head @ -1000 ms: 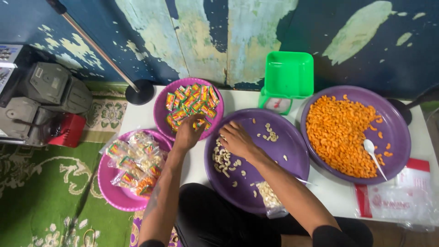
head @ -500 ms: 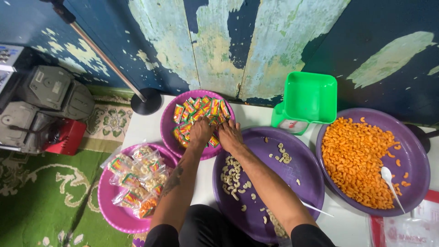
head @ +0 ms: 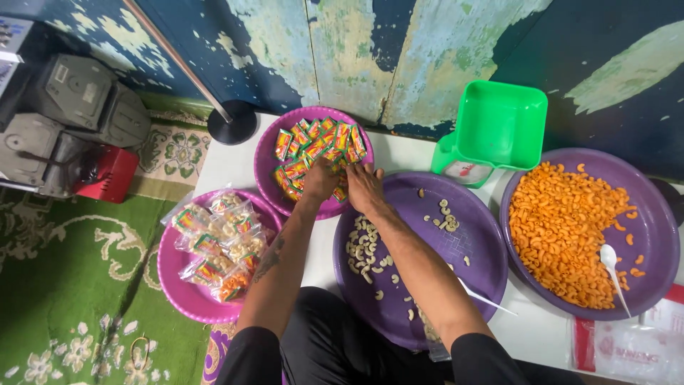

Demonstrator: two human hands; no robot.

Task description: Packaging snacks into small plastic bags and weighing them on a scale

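Note:
My left hand [head: 320, 180] and my right hand [head: 363, 187] are side by side in the small magenta bowl [head: 265, 162], fingers down among several small colourful candy packets [head: 313, 146]. Whether either hand grips a packet is hidden by the fingers. Just right of them lies a large purple tray [head: 456, 249] with scattered pale macaroni pieces [head: 362, 249]. A pink bowl [head: 174, 274] at the left holds clear filled snack bags [head: 217, 246].
A purple tray [head: 652, 235] of orange macaroni [head: 570, 228] with a white spoon [head: 611, 260] sits at the right. A green kitchen scale [head: 495, 132] stands behind. A grey and red machine [head: 68, 132], a pole base [head: 234, 121] and green carpet [head: 64, 299] lie left.
Both hands have come together in the magenta bowl; a second ago the right hand rested on the purple tray. The camera has tilted and moved closer.

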